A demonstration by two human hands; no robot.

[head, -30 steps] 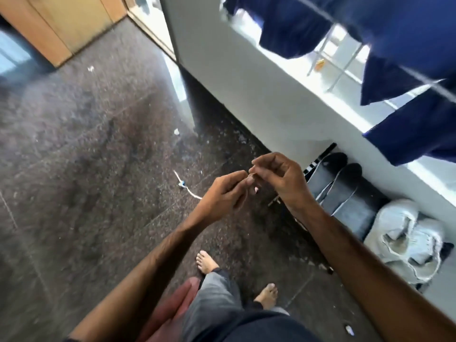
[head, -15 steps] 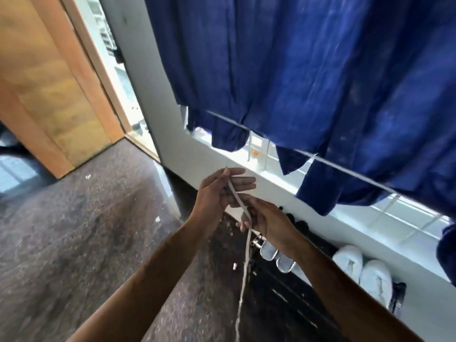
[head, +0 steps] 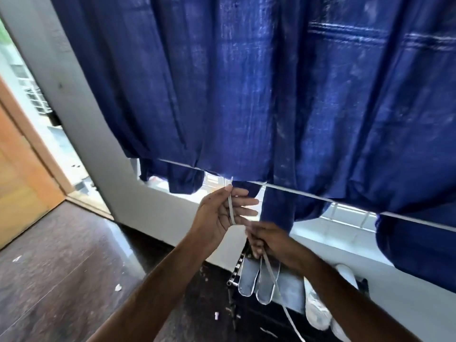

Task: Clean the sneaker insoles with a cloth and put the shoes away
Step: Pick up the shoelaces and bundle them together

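Note:
A white shoelace [head: 272, 276] runs from my left hand [head: 220, 213] down through my right hand [head: 271, 240] and hangs toward the floor. My left hand pinches its top end between thumb and forefinger, the other fingers straight. Just below it, my right hand grips the lace in curled fingers. Two grey insoles [head: 256, 280] lean against the wall below my hands. A pair of white sneakers [head: 318, 314] lies on the dark floor to the right of them, partly hidden by my right forearm.
Blue cloth [head: 246, 95] hangs on a line [head: 320, 197] across a bright window, just above my hands. A white wall ledge runs under it. A wooden door [head: 22, 181] stands at left. Small white scraps [head: 118, 287] lie on the dark floor.
My view has tilted up from the floor to the hanging cloth. Both hands rose with the lace, which now stretches between them and trails down.

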